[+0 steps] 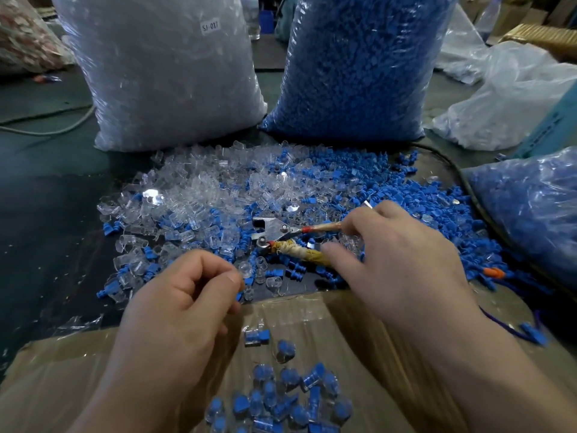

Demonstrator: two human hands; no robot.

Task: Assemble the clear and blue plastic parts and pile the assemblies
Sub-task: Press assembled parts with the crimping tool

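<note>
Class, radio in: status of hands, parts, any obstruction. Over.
Left hand curled at a clear part, grip unclear. Right hand grips pliers. Assemblies piled on cardboard. Loose parts around pliers, nothing blocking.

A worker's bare left hand (184, 307) and bare right hand (396, 254), seen at close range from above. The skin runs uncovered along the left forearm (131, 395) and right forearm (499, 379) to the lower edge of the view. Fingers are broad and rounded, knuckles lightly creased. The left thumbnail (232, 278) is trimmed short and plain; the other nails are too blurred to judge.
</note>
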